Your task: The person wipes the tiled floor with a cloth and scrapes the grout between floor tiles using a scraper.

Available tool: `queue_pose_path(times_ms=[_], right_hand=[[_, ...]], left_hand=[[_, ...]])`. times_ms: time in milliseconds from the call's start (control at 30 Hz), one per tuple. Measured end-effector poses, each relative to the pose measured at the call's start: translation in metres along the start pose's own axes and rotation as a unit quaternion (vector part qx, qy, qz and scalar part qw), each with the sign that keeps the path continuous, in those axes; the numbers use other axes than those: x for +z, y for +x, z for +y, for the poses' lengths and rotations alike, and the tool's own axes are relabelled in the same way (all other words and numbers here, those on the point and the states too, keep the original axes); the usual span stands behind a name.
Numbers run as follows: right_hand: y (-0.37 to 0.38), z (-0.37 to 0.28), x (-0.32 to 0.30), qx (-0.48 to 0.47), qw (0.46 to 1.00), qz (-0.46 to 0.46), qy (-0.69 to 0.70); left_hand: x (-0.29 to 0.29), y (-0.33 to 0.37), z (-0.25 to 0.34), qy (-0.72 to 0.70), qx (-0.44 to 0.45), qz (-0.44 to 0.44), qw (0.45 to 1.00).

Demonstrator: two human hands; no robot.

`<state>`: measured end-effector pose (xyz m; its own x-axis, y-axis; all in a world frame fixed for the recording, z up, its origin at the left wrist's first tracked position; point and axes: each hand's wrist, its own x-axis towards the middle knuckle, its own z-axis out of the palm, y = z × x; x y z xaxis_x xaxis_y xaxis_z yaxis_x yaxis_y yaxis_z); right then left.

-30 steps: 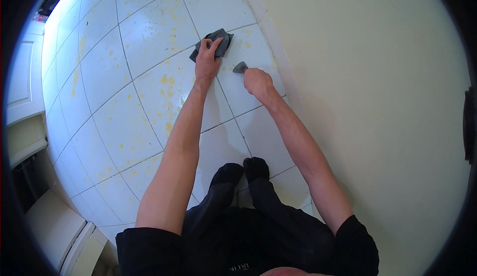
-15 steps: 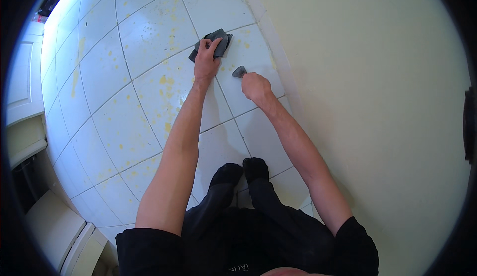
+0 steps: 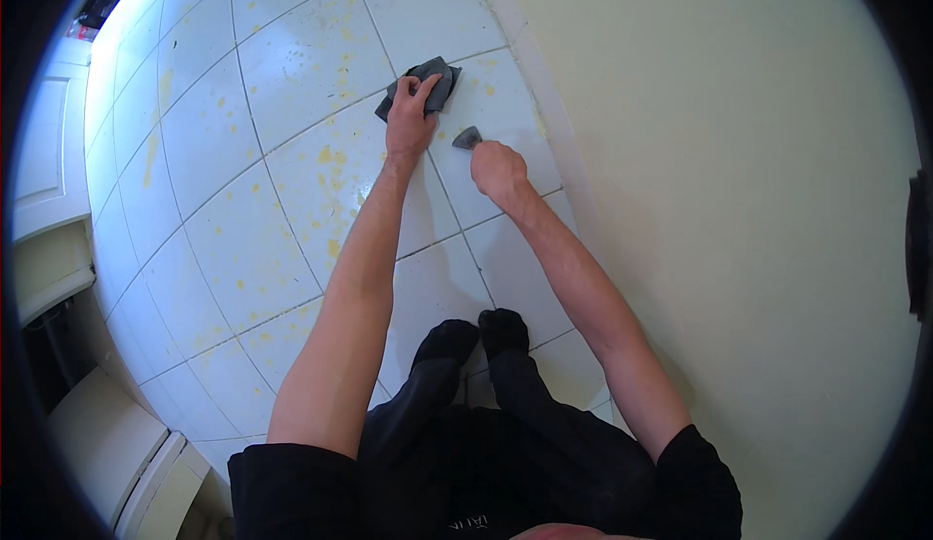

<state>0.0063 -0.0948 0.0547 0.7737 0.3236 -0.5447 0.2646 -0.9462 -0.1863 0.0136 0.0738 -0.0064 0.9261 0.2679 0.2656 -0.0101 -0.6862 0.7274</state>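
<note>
A dark grey cloth (image 3: 444, 81) lies bunched on the white tiled floor (image 3: 228, 258). My left hand (image 3: 410, 124) presses down on it, thumb and fingers gripping its folds. Just to the right and nearer to me, my right hand (image 3: 500, 169) is closed in a fist round a scraper (image 3: 466, 139). Its flared grey blade points left, a short way from the cloth; the handle is hidden inside my fist. Yellow spots (image 3: 332, 157) dot the tiles, mostly left of my left arm, with a few around the cloth and the blade.
A plain pale wall (image 3: 719, 200) with a low skirting (image 3: 544, 103) borders the floor on the right. My feet in black socks (image 3: 503, 331) stand on the near tiles. At the left edge are a white panelled door (image 3: 44, 141) and pale furniture (image 3: 107, 423).
The view has shifted slightly. Against the tiles, my right hand with the scraper has moved a little to the left; my left hand stays on the cloth with hardly any movement.
</note>
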Motion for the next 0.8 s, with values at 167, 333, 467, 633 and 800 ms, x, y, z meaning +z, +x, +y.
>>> queue_pose_path(times_ms=[167,333,467,633,800], right_hand=[[-0.0018,-0.0007,-0.0039,-0.010,1.000,-0.018,-0.012],[-0.0003,0.0029,0.0002,-0.013,1.000,-0.011,-0.005],[0.0015,-0.0017,-0.0027,-0.011,1.000,-0.007,-0.016],[-0.0011,-0.0063,-0.0074,-0.012,0.999,-0.023,-0.042],[-0.0013,-0.0039,-0.0064,-0.009,1.000,-0.010,-0.015]], left_hand=[[-0.0015,-0.0001,-0.0004,0.001,-0.001,0.000,1.000],[-0.0005,0.0001,-0.0010,-0.002,-0.002,-0.002,1.000],[-0.0019,0.0010,-0.0011,0.001,-0.005,-0.004,1.000],[-0.0015,-0.0002,-0.0008,-0.004,-0.005,-0.001,1.000],[-0.0005,0.0008,0.0007,-0.001,-0.007,-0.006,1.000]])
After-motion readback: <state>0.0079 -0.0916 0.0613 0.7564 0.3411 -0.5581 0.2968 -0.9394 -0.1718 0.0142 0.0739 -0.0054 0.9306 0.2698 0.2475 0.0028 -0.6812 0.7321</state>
